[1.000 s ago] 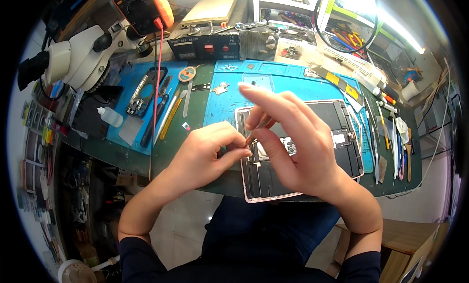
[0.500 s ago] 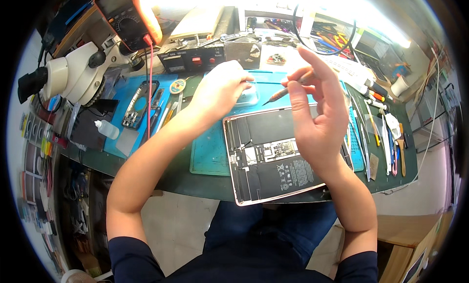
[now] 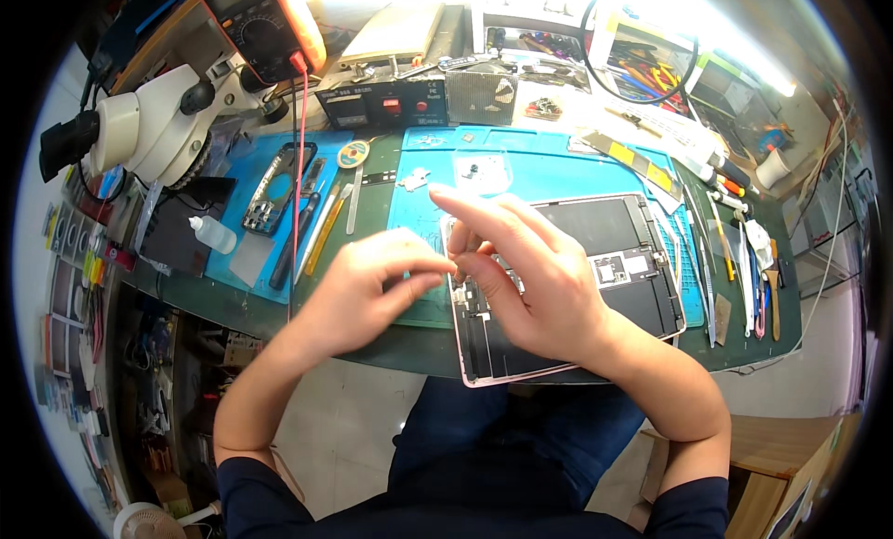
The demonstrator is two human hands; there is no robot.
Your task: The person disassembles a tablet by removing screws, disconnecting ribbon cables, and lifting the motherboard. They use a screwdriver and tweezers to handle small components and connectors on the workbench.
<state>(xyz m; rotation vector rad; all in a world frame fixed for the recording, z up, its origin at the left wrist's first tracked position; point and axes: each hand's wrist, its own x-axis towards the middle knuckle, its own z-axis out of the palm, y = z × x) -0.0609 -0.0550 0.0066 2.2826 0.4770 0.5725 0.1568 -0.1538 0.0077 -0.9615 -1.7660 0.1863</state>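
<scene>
An opened tablet (image 3: 507,358) with a pale pink frame lies in front of me, its black batteries and boards exposed. Over its left edge my left hand (image 3: 372,283) and my right hand (image 3: 549,292) meet at the fingertips. Both pinch there, and whatever lies between the fingers is too small to make out. My right hand and wrist hide part of the tablet's middle. Just beyond sits a small clear plastic box (image 3: 499,178) with tiny dark parts in it. A small silvery piece (image 3: 414,178) lies beside the box, on the blue work mat (image 3: 423,218).
At the left are a microscope (image 3: 139,125), a multimeter (image 3: 256,27), a dropper bottle (image 3: 212,234) and a phone frame (image 3: 270,190). A black bench unit (image 3: 381,102) stands behind. Tweezers, brushes (image 3: 772,302) and other hand tools line the right side.
The slim screwdriver is gone from my right hand's fingers. Both hands have come down toward me and together over the tablet's left edge; the clear box is now uncovered.
</scene>
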